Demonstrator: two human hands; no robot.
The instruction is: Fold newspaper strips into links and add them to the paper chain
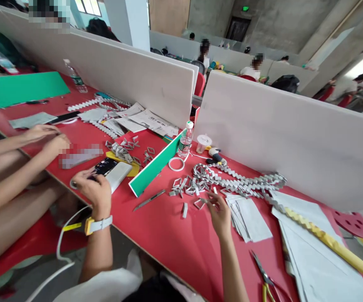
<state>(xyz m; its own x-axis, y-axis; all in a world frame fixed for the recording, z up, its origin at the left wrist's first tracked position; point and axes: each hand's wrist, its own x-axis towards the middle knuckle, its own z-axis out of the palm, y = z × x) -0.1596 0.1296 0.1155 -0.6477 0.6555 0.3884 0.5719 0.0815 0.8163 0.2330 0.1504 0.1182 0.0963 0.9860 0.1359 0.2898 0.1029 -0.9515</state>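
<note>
My left hand (95,188), with a yellow-and-white watch on the wrist, is closed on the near end of a phone (105,166) with a lit dark screen. A white box-shaped device (120,175) lies right beside the phone. Over the red table, my right hand (221,214) pinches a small grey-white folded strip link (200,203), diamond-shaped and partly covered by the fingertips. Loose folded links (189,185) are piled just beyond it. A long zigzag chain (241,182) of such links runs to the right behind the hand.
A green divider (156,163) stands left of the link pile, near a water bottle (185,140) and a tape roll (176,164). A craft knife (149,200), paper strips (250,218) and pliers (265,279) lie around. Another person's hands (54,140) are at the left.
</note>
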